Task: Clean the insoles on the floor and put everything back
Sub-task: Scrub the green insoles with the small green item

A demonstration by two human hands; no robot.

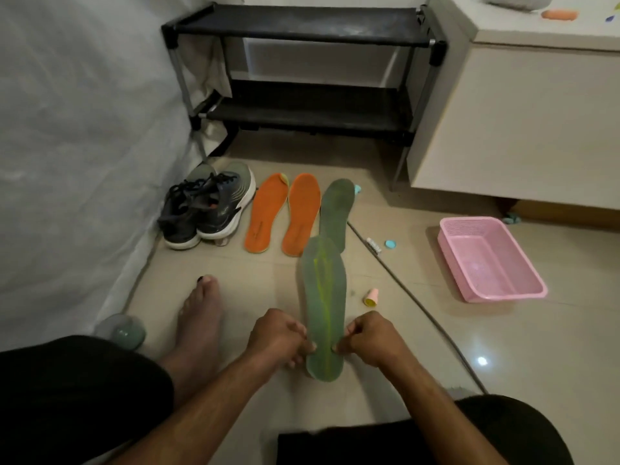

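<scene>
A green insole point(323, 307) with a yellow streak is held up over the floor by its heel end. My left hand point(280, 337) pinches its left edge and my right hand point(374, 338) pinches its right edge. A second green insole point(337, 209) lies flat on the tiles beyond it. Two orange insoles point(266, 213) point(302, 213) lie side by side to its left. A pair of dark sneakers point(208, 206) stands left of those, against the white cover.
A black two-shelf shoe rack point(302, 28) stands at the back. A pink plastic basket point(489, 260) sits on the floor to the right, below a beige cabinet point(520, 122). Small caps point(390, 244), a pink-yellow cap point(371, 297) and a cable point(419, 303) lie nearby. My bare foot point(198, 323) rests left.
</scene>
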